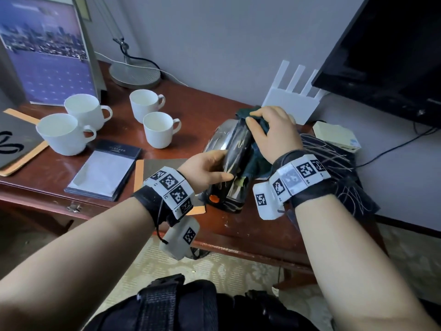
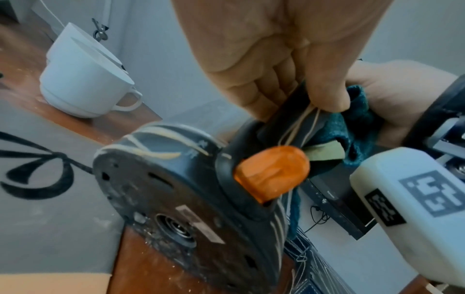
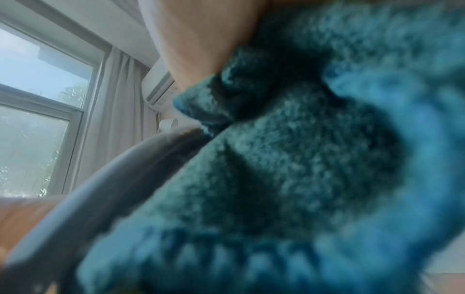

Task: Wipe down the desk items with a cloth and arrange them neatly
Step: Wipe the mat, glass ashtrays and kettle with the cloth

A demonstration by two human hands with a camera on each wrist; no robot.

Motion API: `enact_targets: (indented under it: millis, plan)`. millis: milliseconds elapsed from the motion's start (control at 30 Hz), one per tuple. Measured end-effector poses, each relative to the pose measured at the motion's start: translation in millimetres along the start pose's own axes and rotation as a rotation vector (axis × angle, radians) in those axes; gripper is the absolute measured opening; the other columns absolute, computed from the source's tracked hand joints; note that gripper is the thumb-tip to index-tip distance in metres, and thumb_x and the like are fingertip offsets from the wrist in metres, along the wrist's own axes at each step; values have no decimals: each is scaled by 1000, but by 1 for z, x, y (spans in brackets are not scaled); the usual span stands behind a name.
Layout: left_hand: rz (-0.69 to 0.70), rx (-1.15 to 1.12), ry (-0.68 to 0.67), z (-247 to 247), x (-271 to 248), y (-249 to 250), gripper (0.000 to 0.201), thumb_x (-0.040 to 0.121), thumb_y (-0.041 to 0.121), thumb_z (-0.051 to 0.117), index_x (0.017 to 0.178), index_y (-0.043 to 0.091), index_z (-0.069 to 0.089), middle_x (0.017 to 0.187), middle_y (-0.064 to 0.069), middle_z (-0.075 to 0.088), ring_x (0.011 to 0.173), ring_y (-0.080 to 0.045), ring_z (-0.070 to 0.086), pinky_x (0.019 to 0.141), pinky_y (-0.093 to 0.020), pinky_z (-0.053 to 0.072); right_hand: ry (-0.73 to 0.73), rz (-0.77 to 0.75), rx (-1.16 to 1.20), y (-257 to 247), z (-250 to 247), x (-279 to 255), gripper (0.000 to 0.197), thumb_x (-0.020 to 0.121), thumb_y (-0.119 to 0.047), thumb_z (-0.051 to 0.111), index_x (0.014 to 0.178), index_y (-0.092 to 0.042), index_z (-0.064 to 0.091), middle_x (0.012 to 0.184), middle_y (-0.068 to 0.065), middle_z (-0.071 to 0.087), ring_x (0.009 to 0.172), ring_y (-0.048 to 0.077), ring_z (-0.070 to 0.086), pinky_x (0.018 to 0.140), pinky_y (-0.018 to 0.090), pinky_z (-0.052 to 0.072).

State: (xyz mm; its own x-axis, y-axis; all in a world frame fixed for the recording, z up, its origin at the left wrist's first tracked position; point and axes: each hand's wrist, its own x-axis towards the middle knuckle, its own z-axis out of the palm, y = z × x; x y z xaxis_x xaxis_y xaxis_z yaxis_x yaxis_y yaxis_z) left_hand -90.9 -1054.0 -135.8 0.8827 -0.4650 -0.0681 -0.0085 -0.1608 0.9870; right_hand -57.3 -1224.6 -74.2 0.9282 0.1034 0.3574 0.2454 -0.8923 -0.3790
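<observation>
A steel and black electric kettle (image 1: pixel 220 139) lies tilted on the wooden desk (image 1: pixel 250 225), its base toward me and its orange switch (image 2: pixel 271 171) showing. My left hand (image 1: pixel 208 167) grips the black handle, thumb on one side and fingers curled round the other. My right hand (image 1: pixel 274 132) holds a dark teal cloth (image 1: pixel 256 161) pressed against the kettle's right side and top. The right wrist view is filled by the cloth (image 3: pixel 302 159), with the kettle's curved edge (image 3: pixel 125 169) beside it. The kettle's underside (image 2: pixel 176 199) looks dusty.
Several white cups (image 1: pixel 162 129) stand at the left middle, a notepad (image 1: pixel 105 170) in front of them. At the back are a lamp base (image 1: pixel 134 74), a calendar (image 1: pixel 47 51), a white router (image 1: pixel 291 101) and a dark screen (image 1: pixel 386 56). A dark patterned mat (image 1: pixel 334 163) lies right.
</observation>
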Motion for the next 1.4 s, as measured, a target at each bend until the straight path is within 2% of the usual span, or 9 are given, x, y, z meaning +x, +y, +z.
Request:
enact_targets:
  millis: [300,500,633,733,867,1000,1167,1267,1400]
  plan:
    - [-8,-20,47,10,11,7,29,84,-1,62,99,24,58,86,16,65,80,6,62,81,-16,48,31,-587,-157,19,-8,-42,24,85,-24,51,95,-17,71,114,-1,65,96,21,44,72,33,51]
    - [-12,19,42,21,10,12,35,83,1,64,114,16,57,99,10,64,91,3,62,84,-10,48,-44,-246,-225,11,-23,4,24,92,-21,50,107,-20,69,122,-4,60,110,31,42,89,36,41]
    - [-30,30,105,17,12,12,25,81,1,66,90,21,55,77,14,60,68,9,57,71,-10,46,-29,-495,-301,-6,-17,-16,22,81,-16,52,88,-21,73,107,-6,65,94,31,50,65,34,48]
    - [-49,54,124,12,13,12,26,80,2,68,86,26,60,84,10,66,81,-5,63,86,-25,47,-71,-660,-317,-2,-11,-42,25,77,-18,48,81,-22,72,102,-7,67,89,25,46,57,28,46]
    - [-99,70,107,16,11,19,42,79,8,70,119,15,58,115,4,62,109,-9,58,103,-28,40,-34,-462,-263,5,-14,-31,24,85,-13,50,96,-22,70,117,-7,62,94,26,44,61,34,50]
    - [-126,109,130,20,12,21,60,80,8,70,134,8,46,121,4,56,111,-4,50,91,-13,37,-75,-178,-250,7,-19,-3,31,95,-18,43,119,-27,62,133,-8,49,118,26,35,90,35,40]
    - [-163,107,112,18,8,18,64,79,9,70,137,9,42,132,-5,54,121,-12,50,92,-14,37,-84,-368,-122,13,-24,-32,23,87,-22,52,102,-21,70,119,3,58,104,34,46,82,36,41]
    - [-135,118,69,23,8,18,60,81,6,68,136,8,44,129,-4,54,113,-4,49,81,-1,36,50,-231,-75,24,-42,-28,27,85,-36,57,83,-14,72,103,5,63,98,34,51,81,28,35]
    - [-141,123,66,24,12,17,56,79,8,71,130,10,50,125,-2,59,116,-10,53,97,-17,39,97,-32,-288,23,-60,-20,25,85,-39,61,84,-15,66,103,0,59,104,27,44,72,28,33]
